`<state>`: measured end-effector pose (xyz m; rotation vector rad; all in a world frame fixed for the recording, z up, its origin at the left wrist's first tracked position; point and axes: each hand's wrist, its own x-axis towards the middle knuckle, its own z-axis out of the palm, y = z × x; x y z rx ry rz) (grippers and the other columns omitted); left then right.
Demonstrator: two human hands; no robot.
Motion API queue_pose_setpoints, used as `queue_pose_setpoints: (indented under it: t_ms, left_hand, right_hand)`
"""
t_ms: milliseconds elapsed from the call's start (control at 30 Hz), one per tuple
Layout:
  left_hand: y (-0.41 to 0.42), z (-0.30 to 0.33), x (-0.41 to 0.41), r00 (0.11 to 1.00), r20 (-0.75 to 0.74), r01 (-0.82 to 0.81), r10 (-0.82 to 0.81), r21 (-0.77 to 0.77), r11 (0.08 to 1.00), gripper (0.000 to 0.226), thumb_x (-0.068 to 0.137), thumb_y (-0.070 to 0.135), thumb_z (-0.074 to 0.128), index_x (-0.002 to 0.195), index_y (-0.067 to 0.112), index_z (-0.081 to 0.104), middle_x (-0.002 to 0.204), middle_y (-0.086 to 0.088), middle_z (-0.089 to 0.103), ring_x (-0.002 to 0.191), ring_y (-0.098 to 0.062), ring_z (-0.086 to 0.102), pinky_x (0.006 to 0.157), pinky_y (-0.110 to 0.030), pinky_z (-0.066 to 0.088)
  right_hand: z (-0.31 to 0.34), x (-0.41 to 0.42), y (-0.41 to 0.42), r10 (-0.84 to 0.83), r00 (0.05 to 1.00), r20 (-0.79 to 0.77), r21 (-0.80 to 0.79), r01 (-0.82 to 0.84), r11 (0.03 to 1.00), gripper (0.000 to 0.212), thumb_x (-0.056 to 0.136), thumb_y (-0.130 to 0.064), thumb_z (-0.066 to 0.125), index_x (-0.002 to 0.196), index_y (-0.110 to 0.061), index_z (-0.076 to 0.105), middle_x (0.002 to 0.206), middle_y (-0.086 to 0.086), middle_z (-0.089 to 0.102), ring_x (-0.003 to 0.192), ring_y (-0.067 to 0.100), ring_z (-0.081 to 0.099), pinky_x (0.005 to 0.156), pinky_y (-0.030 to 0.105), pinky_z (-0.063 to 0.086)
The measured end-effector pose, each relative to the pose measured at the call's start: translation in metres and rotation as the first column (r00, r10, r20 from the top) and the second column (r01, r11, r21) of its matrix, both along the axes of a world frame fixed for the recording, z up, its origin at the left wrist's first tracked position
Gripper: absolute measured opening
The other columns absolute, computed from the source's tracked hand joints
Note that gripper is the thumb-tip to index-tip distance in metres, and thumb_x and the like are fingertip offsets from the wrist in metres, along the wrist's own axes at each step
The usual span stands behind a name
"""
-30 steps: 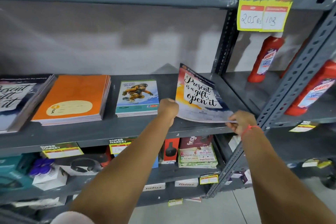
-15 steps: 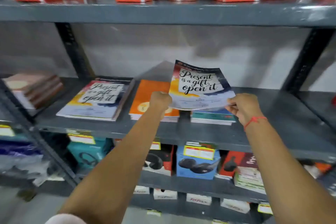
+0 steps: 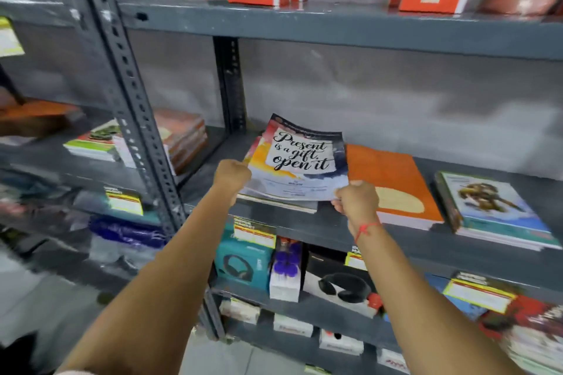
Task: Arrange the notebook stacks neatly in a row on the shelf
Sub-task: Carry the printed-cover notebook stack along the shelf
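The thin soft-cover notebook with the watercolour cover lettered "Present is a gift, open it" [image 3: 300, 161] was held tilted, its far edge raised, over the left end of the grey metal shelf [image 3: 320, 224], directly above a stack of what looked like matching notebooks [image 3: 275, 201] whose near edge showed beneath it. The left hand [image 3: 231, 175] was closed into a fist on the near-left corner, and the right hand [image 3: 356, 199], a red thread at the wrist, was pinched shut on the near-right corner. The cover appeared light and flexible, with a glossy face likely to slide on the copy below; it would probably sag if gripped at one corner only, so support at both near corners, or along the spine edge, seemed the sound hold. Just to the right lay the orange-covered notebook stack [image 3: 393, 186], and beyond it, with a gap between, the blue-edged stack with an illustrated figure [image 3: 493, 207]. Boxed headphones [image 3: 243, 262] stood on the shelf below.
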<state>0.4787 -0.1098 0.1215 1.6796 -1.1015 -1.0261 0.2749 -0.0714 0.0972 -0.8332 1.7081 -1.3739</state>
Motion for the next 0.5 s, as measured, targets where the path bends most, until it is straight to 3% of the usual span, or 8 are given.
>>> queue_pose_setpoints:
  t_ms: [100,200,267,333,400,433,500]
  left_hand:
    - [-0.019,-0.015,0.018,0.996,0.09,-0.005,0.005,0.004,1.0,0.033,0.085,-0.005,0.045,0.115,-0.013,0.057,0.124,-0.032,0.058,0.115,-0.042,0.057,0.059,-0.016,0.037]
    - [-0.032,-0.025,0.026,0.988,0.15,0.031,-0.036,0.041,0.999,0.032,0.084,-0.004,0.047,0.113,-0.01,0.061,0.121,-0.03,0.061,0.114,-0.04,0.058,0.074,-0.026,0.048]
    - [-0.035,-0.035,0.031,0.975,0.213,0.054,-0.066,0.062,0.997,0.031,0.083,-0.002,0.05,0.11,-0.008,0.063,0.118,-0.029,0.063,0.112,-0.04,0.059,0.08,-0.03,0.046]
    - [-0.035,-0.046,0.037,0.963,0.26,0.05,-0.066,0.066,0.997,0.03,0.081,0.002,0.055,0.108,-0.003,0.066,0.116,-0.025,0.066,0.112,-0.037,0.06,0.088,-0.033,0.047]
    - [-0.031,-0.056,0.043,0.978,0.206,0.037,-0.044,0.038,0.999,0.039,0.076,0.008,0.063,0.114,0.001,0.065,0.122,-0.02,0.064,0.118,-0.033,0.057,0.101,-0.037,0.043]
    - [-0.029,-0.061,0.045,0.992,0.123,0.038,-0.038,0.004,0.999,0.046,0.077,0.01,0.064,0.122,0.002,0.06,0.13,-0.019,0.059,0.124,-0.032,0.052,0.107,-0.039,0.038]
    - [-0.027,-0.072,0.048,0.995,-0.088,0.049,-0.055,-0.066,0.997,0.051,0.087,0.005,0.056,0.136,0.0,0.043,0.147,-0.019,0.041,0.136,-0.034,0.038,0.114,-0.043,0.026]
  right_hand:
    - [-0.014,0.02,-0.011,0.002,1.0,-0.029,0.026,-0.002,1.0,0.026,0.076,0.005,0.052,0.057,-0.011,0.046,0.055,0.008,0.051,0.048,0.022,0.049,0.053,0.032,0.042]
    - [-0.034,0.03,-0.023,0.014,0.997,-0.071,0.045,-0.011,0.999,0.016,0.075,0.004,0.051,0.064,-0.007,0.05,0.061,0.014,0.052,0.053,0.025,0.05,0.054,0.033,0.04]
    - [-0.05,0.032,-0.026,0.046,0.995,-0.088,0.05,-0.042,0.998,0.017,0.075,0.0,0.053,0.062,-0.009,0.049,0.06,0.011,0.05,0.058,0.025,0.048,0.052,0.032,0.035]
    - [-0.06,0.029,-0.024,0.065,0.983,-0.173,0.071,-0.054,0.996,0.007,0.077,-0.01,0.06,0.074,-0.004,0.06,0.062,0.007,0.054,0.059,0.023,0.049,0.049,0.022,0.031]
    - [-0.067,0.024,-0.019,0.057,0.959,-0.278,0.049,-0.046,0.998,0.02,0.079,-0.018,0.062,0.091,-0.002,0.066,0.074,0.009,0.063,0.069,0.024,0.058,0.051,0.019,0.033]
    - [-0.068,0.022,-0.018,0.044,0.959,-0.281,0.016,-0.042,0.999,0.025,0.082,-0.019,0.06,0.1,-0.003,0.066,0.085,0.01,0.066,0.083,0.027,0.062,0.058,0.02,0.037]
    - [-0.069,0.021,-0.018,0.02,0.979,-0.204,-0.046,-0.03,0.998,0.042,0.09,-0.021,0.052,0.13,-0.007,0.051,0.122,0.01,0.06,0.118,0.026,0.053,0.088,0.02,0.037]
